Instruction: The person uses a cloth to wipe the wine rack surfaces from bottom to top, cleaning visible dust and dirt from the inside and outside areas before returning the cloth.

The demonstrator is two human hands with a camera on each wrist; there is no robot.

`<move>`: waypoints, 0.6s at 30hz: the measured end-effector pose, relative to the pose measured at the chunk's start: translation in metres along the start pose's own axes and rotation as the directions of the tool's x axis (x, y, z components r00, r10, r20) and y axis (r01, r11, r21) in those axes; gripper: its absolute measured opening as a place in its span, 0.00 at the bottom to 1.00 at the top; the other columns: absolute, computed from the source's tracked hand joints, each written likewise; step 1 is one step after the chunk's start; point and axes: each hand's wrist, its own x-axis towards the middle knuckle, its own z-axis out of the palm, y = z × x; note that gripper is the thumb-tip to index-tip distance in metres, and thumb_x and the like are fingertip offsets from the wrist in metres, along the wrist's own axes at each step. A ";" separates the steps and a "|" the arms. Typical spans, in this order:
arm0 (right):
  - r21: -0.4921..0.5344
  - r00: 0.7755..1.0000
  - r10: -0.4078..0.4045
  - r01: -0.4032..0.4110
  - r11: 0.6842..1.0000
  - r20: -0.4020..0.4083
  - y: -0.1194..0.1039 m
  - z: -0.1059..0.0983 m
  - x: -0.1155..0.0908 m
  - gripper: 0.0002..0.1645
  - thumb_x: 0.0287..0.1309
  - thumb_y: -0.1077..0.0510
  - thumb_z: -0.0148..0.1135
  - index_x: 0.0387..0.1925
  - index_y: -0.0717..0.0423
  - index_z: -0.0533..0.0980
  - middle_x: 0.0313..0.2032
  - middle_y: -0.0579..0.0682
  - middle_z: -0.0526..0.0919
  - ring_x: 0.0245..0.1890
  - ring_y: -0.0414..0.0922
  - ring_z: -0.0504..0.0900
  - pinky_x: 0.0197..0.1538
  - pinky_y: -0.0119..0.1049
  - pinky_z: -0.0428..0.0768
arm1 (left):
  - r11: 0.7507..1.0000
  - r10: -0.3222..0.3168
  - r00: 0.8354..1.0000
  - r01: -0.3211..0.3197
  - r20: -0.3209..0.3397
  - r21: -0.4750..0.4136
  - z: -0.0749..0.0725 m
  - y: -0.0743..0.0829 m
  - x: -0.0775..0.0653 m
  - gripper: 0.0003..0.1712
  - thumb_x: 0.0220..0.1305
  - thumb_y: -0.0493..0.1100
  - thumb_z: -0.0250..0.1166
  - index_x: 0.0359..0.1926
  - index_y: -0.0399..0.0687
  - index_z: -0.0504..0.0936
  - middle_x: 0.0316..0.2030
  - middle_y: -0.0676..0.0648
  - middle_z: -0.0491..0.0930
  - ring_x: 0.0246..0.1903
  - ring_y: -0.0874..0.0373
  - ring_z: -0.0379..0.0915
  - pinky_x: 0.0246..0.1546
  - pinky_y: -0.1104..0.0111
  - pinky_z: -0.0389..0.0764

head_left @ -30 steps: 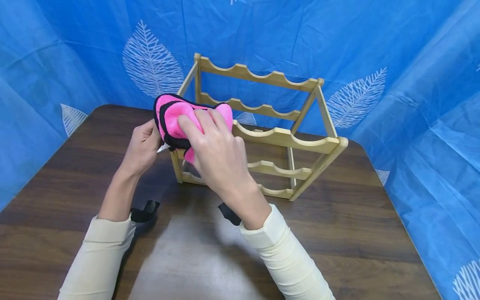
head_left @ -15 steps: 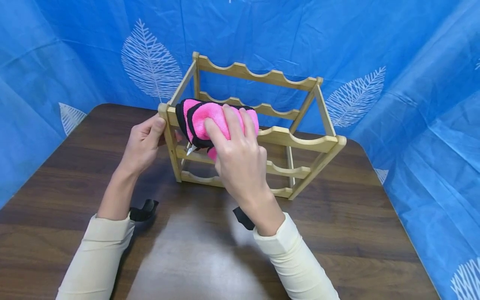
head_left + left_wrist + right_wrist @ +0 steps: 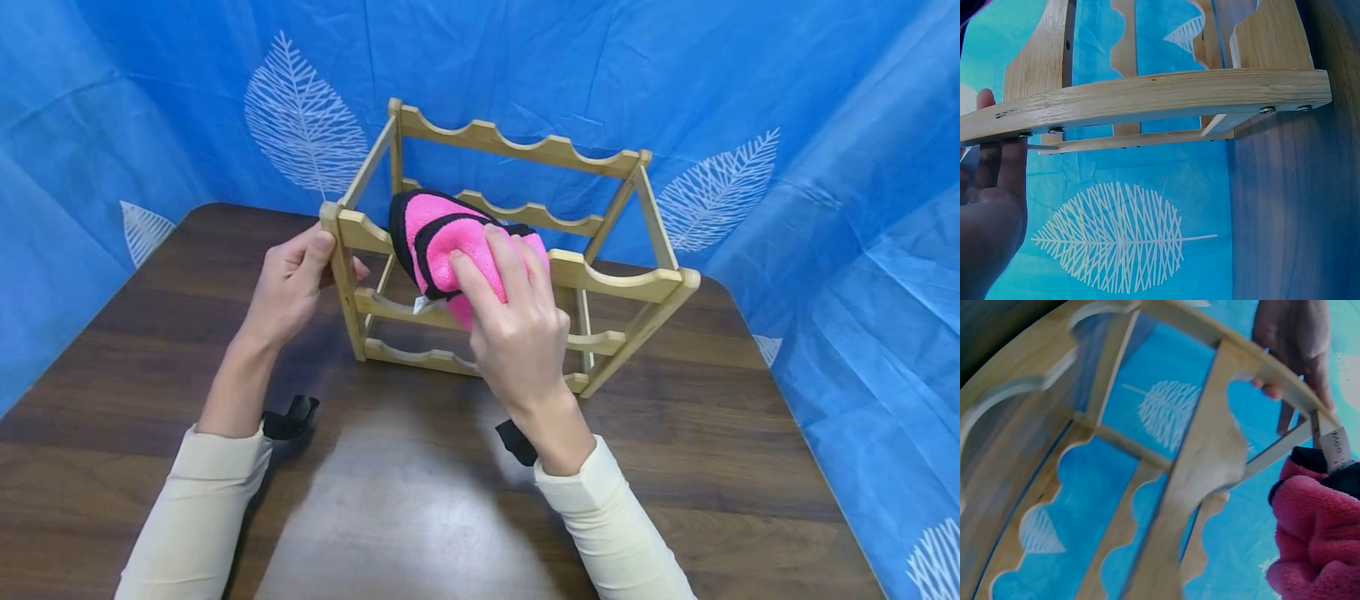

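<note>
A wooden wine rack (image 3: 615,283) with scalloped rails stands upright on the table. My left hand (image 3: 288,279) grips its front left post near the top, thumb in front and fingertips showing past the post. In the left wrist view the fingers of that hand (image 3: 1000,181) wrap the post (image 3: 1147,97). My right hand (image 3: 521,325) holds a bunched pink cleaning cloth (image 3: 465,242) with black edging against the top front rail, left of its middle. A small white tag hangs from the cloth. The right wrist view shows the pink cloth (image 3: 1316,531) beside the rail (image 3: 1210,419).
The dark wood table (image 3: 150,367) extends around the rack, with a bright reflection in front. A blue curtain (image 3: 525,67) with white leaf prints hangs close behind and at both sides. Black straps (image 3: 291,418) show at the wrists.
My right hand has moved the cloth rightward along the top front rail, away from the left corner. The left hand stays at the left post, which the cloth covered earlier.
</note>
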 end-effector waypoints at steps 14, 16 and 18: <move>0.022 0.982 -0.050 0.055 0.998 -0.181 0.013 0.002 -0.016 0.10 0.54 0.61 0.73 0.40 0.56 0.85 0.52 0.59 0.83 0.56 0.60 0.78 0.50 0.51 0.82 | 0.998 0.012 1.000 -0.012 0.001 -0.059 0.000 -0.001 0.001 0.23 0.79 0.50 0.45 0.58 0.44 0.79 0.30 0.45 0.84 0.36 0.55 0.82 0.45 0.72 0.81; 0.033 0.977 -0.051 0.059 0.998 -0.209 0.013 0.002 -0.017 0.10 0.54 0.63 0.72 0.40 0.57 0.85 0.51 0.60 0.83 0.55 0.61 0.78 0.54 0.51 0.79 | 0.998 0.017 1.000 -0.017 0.002 -0.065 0.000 -0.002 0.001 0.23 0.79 0.50 0.45 0.58 0.44 0.79 0.30 0.45 0.84 0.36 0.54 0.82 0.45 0.71 0.82; 0.043 0.971 -0.054 0.066 0.997 -0.234 0.013 0.002 -0.018 0.10 0.55 0.64 0.71 0.40 0.58 0.84 0.51 0.61 0.82 0.55 0.62 0.79 0.57 0.52 0.77 | 0.997 0.020 1.000 -0.020 0.003 -0.069 0.000 -0.002 0.001 0.22 0.79 0.50 0.45 0.57 0.43 0.80 0.30 0.44 0.84 0.36 0.53 0.82 0.45 0.71 0.82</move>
